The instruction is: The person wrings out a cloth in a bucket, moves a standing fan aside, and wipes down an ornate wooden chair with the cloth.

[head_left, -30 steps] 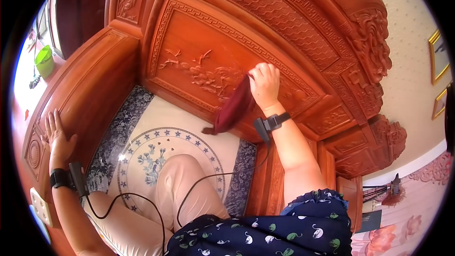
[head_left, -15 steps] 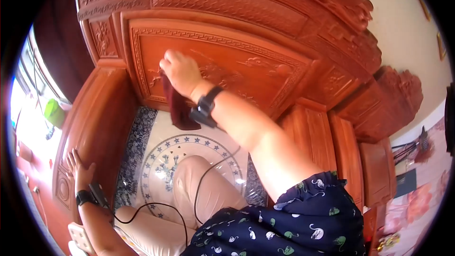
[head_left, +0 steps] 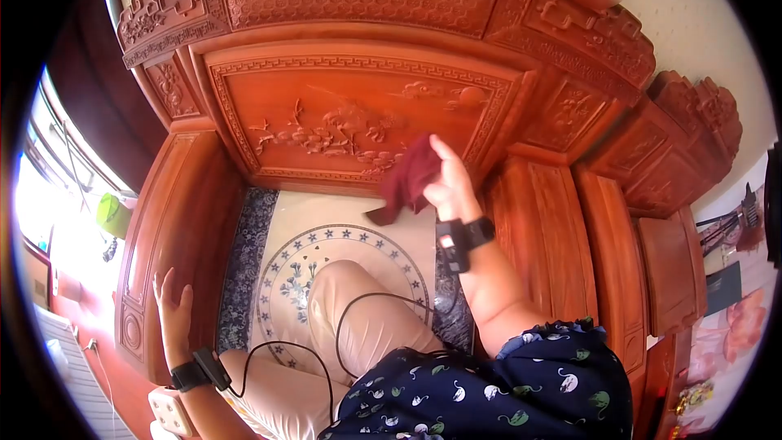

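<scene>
A dark red cloth (head_left: 410,179) hangs from my right hand (head_left: 450,183), whose fingers are closed on its upper part. Hand and cloth are in front of the lower right of the carved wooden backrest panel (head_left: 342,126). My left hand (head_left: 173,310) has its fingers spread and holds nothing; it is beside the front end of the wooden armrest (head_left: 167,253). Whether it touches the wood I cannot tell. Each wrist wears a black band with a small device.
A patterned seat cushion (head_left: 342,236) lies under my bent knee. Black cables cross my legs. A green container (head_left: 112,215) stands beyond the armrest by the window. At lower left is a white power strip (head_left: 169,411). More carved wooden seating (head_left: 542,236) extends to the right.
My right hand has swept left across the backrest and come back right with the cloth. My left hand, resting on the armrest before, now has its fingers raised. The view has turned.
</scene>
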`<state>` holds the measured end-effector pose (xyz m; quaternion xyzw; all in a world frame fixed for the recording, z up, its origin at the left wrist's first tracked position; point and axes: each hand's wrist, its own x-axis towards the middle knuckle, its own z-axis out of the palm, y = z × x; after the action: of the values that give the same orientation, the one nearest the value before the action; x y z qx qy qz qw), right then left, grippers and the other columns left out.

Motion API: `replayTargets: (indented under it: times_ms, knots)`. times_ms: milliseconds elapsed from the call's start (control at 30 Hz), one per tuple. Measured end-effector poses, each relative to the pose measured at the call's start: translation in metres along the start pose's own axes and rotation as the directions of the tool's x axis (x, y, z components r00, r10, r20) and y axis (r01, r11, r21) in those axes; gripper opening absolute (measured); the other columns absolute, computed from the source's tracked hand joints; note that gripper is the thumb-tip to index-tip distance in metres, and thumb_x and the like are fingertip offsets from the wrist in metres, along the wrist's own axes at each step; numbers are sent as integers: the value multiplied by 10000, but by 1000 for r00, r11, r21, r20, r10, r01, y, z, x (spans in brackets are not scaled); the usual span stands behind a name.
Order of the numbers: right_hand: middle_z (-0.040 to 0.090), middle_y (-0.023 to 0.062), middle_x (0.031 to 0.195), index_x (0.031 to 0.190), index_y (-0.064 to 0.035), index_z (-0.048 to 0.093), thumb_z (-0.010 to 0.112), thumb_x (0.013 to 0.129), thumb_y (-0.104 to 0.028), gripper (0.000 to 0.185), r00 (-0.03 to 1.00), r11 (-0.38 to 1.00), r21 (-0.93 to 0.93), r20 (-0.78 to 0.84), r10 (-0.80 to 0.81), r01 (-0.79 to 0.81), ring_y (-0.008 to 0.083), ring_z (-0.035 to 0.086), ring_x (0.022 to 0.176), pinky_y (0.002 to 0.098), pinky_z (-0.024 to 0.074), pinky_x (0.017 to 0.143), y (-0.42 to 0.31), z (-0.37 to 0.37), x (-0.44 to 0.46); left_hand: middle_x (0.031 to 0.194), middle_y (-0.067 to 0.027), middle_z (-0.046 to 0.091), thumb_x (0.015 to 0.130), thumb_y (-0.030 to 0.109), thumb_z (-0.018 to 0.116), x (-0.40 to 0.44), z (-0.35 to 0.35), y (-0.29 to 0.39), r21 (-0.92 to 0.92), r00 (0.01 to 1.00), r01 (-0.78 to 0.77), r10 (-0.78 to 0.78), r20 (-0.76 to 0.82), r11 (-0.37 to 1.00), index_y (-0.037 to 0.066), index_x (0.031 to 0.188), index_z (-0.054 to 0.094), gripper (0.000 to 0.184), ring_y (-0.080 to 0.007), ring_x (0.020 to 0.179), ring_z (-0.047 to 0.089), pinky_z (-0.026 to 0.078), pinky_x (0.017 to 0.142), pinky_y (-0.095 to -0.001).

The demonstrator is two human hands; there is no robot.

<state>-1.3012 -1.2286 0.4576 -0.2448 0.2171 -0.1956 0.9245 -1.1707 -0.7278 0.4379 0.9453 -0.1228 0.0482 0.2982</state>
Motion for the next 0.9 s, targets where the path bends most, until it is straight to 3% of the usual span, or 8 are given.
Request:
replayTargets:
  times_ms: [100,233,300,467,633,767,833,900]
  knots:
    - [646,56,948,1070,-11,593,607,851,-122,246,906,907,-66,-62,-420,416,168,595,897,299,485,795,1,-5,-2,1425,-216,264,829,110,567,-7,-4,2,7,1000,4,-3,-14,1000,50,1290,449,481,-343,1332,236,226,1080,-417]
    - [627,69,1020,1060,27,615,608,830,-31,238,704,670,-287,26,-709,685,148,594,871,241,464,790,21,-8,33,1405,-202,312,839,80,539,-5,-12,-11,-102,994,22,-32,-103,995,28,1275,459,446,-323,1316,277,223,1081,-406]
    - [634,88,995,1023,17,628,599,832,-39,201,406,139,-670,260,-876,730,161,598,875,249,468,791,28,-7,54,1382,-189,355,840,73,532,-13,-17,12,-235,994,54,-74,-79,971,22,1263,468,431,-311,1307,300,232,1077,-396]
    - [589,142,1007,1008,-3,618,588,770,15,240,152,-316,-756,477,-866,573,314,554,939,358,450,847,49,5,62,1388,-154,366,845,62,520,-32,-4,76,-137,996,-85,82,-24,987,41,1256,483,413,-303,1312,301,230,1075,-396]
    - [535,150,1071,1041,10,576,583,732,38,310,170,-374,-794,502,-848,479,338,501,997,397,415,880,57,15,65,1393,-144,364,834,82,542,-38,22,96,-196,991,-119,129,42,973,56,1253,485,423,-308,1325,278,222,1078,-408]
    - [555,158,1004,1000,28,571,561,748,58,254,96,-469,-782,549,-831,411,340,521,924,394,431,834,55,34,60,1397,-145,357,822,85,564,-40,34,104,-189,984,-134,153,91,973,76,1255,487,440,-314,1327,272,220,1079,-411]
    - [549,165,1018,989,30,561,542,745,46,246,120,-549,-650,696,-708,526,349,515,946,411,429,828,55,52,66,1395,-146,359,825,86,561,-39,34,99,-156,981,-160,175,87,975,74,1254,487,435,-315,1323,276,220,1079,-412]
    - [555,158,1025,1006,11,560,528,750,24,259,152,-609,-642,737,-659,466,342,529,956,408,432,836,56,61,66,1392,-148,362,828,87,559,-37,29,93,-183,992,-109,118,39,977,73,1254,486,433,-316,1319,283,224,1076,-415]
